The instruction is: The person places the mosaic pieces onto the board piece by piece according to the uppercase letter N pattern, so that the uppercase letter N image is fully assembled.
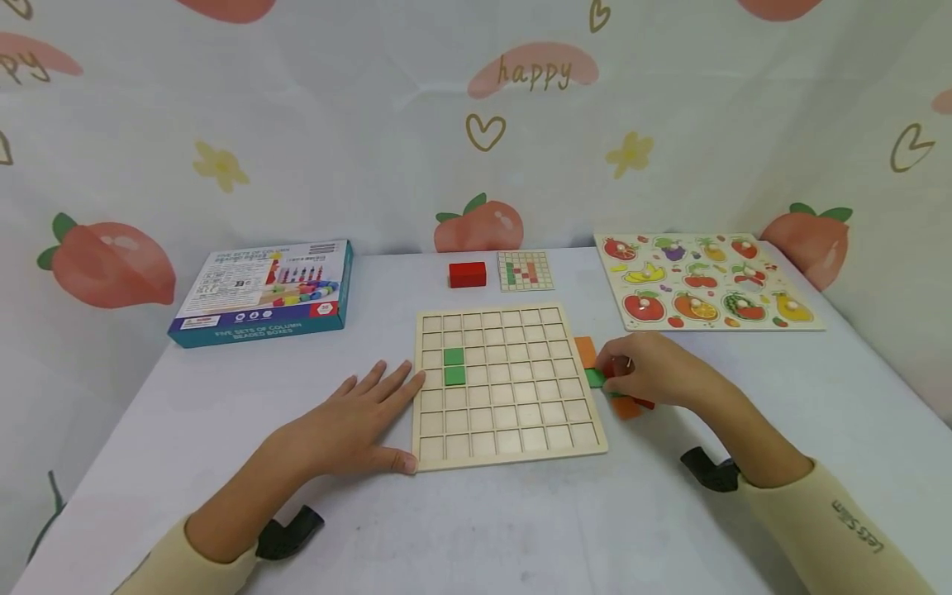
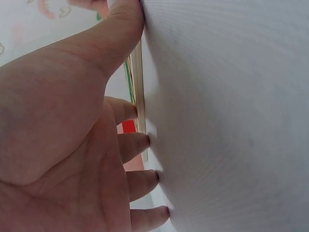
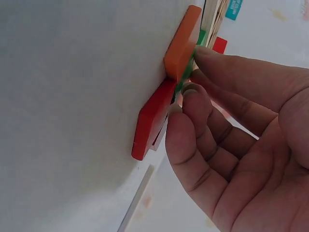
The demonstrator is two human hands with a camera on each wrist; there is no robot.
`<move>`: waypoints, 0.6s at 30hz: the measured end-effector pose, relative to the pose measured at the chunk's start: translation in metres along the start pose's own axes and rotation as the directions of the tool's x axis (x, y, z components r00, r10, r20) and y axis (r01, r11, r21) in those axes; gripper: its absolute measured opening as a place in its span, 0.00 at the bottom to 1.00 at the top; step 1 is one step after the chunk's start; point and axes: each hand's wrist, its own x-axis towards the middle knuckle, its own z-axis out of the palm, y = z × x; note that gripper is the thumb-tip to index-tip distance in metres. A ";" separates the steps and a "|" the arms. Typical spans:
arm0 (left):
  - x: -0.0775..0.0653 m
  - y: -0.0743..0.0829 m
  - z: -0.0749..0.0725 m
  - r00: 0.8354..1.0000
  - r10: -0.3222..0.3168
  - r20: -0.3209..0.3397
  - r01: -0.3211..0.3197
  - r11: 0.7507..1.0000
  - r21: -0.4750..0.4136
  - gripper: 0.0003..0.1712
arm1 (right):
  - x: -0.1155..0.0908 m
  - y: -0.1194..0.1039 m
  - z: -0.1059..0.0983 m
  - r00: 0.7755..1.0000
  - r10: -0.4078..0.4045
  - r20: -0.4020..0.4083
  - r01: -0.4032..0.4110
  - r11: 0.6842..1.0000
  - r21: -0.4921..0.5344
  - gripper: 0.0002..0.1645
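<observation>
A pale wooden grid board [image 1: 513,420] lies on the table, with two green square tiles [image 1: 454,357] in neighbouring cells of one column. My left hand [image 1: 349,430] rests spread at the board's left edge, thumb touching its lower corner. In the left wrist view, the fingertips [image 2: 141,145] reach the tabletop beside the board. Past the board's right edge, my right hand [image 1: 654,370] bends its fingers over a small heap of red, orange and green tiles. The right wrist view has an orange tile [image 3: 183,46] and a red tile [image 3: 153,118] by its fingertips; whether it pinches one is hidden.
Behind the board are a red block [image 1: 467,275] and a small pattern card [image 1: 525,271]. A blue-edged bead-set box [image 1: 260,293] lies at the back left. The fruit puzzle board [image 1: 714,285] occupies the back right, before a printed cloth backdrop [image 1: 372,124].
</observation>
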 end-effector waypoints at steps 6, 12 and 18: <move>-0.001 0.001 0.000 1.000 0.003 -0.001 -0.003 1.000 -0.006 0.62 | 0.002 -0.001 0.002 0.999 -0.034 -0.012 0.034 0.999 -0.002 0.09; -0.001 0.001 -0.001 1.000 -0.001 0.005 0.001 1.000 0.001 0.62 | 0.003 -0.002 0.003 1.000 -0.028 -0.012 0.028 1.000 -0.004 0.08; -0.001 0.002 -0.002 1.000 0.004 0.002 -0.004 1.000 -0.004 0.62 | 0.001 -0.003 0.002 1.000 0.000 -0.003 0.000 0.999 0.037 0.10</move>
